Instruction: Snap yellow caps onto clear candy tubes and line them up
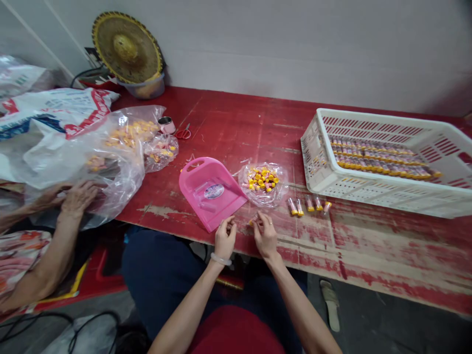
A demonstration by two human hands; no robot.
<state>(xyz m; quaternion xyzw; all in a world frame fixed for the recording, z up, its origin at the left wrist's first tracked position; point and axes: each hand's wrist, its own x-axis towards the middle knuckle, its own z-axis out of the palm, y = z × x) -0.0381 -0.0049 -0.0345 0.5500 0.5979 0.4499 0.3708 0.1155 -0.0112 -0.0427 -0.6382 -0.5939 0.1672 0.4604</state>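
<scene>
My left hand (225,239) is closed, its fingers curled beside the lower right corner of the pink dustpan (201,216). Whatever those fingers may hold is hidden. In the dustpan lie a few clear tubes (206,205). My right hand (265,234) pinches a small yellow-ended piece (251,222) just above the red table; its exact shape is too small to tell. Beyond that hand, a clear plastic bag (280,194) holds many yellow caps with pink parts (263,178). Several filled tubes with yellow caps (309,203) lie on the table to its right.
A white crate (383,189) with rows of capped tubes (383,160) stands at the right. At left, a co-worker's hands (75,199) touch a large clear bag (127,182) of yellow pieces. Red scissors (183,133) and a small cup (167,126) sit behind the dustpan.
</scene>
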